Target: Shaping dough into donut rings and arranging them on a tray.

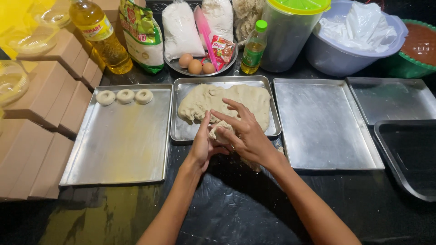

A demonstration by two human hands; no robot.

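Small dough piece [220, 132], at 6 o'clock of the dough mass [227, 105] in the centre tray [181, 131], pressed between both palms: left hand [202, 145] nearly flat, right hand [247, 134] fingers spread. Three dough rings [125, 96] at 10 o'clock.

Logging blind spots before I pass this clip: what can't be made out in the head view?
- Dough piece between the left hand and right hand: fingers cover most of it, so its shape is unclear.
- Dark tray: cut off by the right edge.
- Contents of the lilac basin: hidden under a white plastic bag.
- Top row of bags: cut off by the top edge.
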